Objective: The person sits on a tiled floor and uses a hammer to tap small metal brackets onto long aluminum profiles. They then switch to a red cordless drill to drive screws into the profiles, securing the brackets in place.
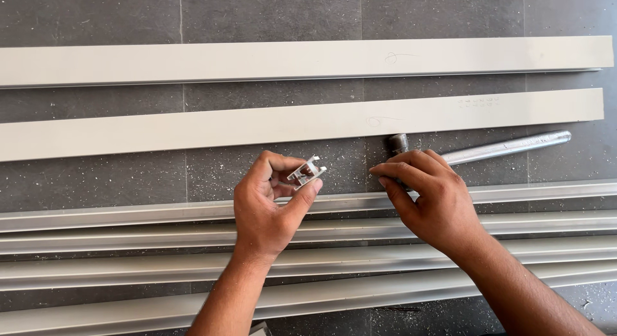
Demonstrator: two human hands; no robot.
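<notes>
A small aluminium bracket (307, 171) is pinched in the left hand (267, 204) mid-frame; the metal pipe (495, 148) is gripped by the right hand (427, 194), best kept steady.

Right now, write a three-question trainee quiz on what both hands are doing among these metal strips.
1. True or false: the left hand pinches a small metal bracket between thumb and fingers.
2. The right hand rests on which thing? A) a grey hammer lying on the floor B) a cordless drill C) a tape measure
3. How many wide flat pale strips lie beyond the hands, towards the top of the view?

Key
1. True.
2. A: its fingers cover the handle near the head.
3. Two, lying side by side on the dark tiled floor; narrower channelled profiles lie under the wrists.
</notes>
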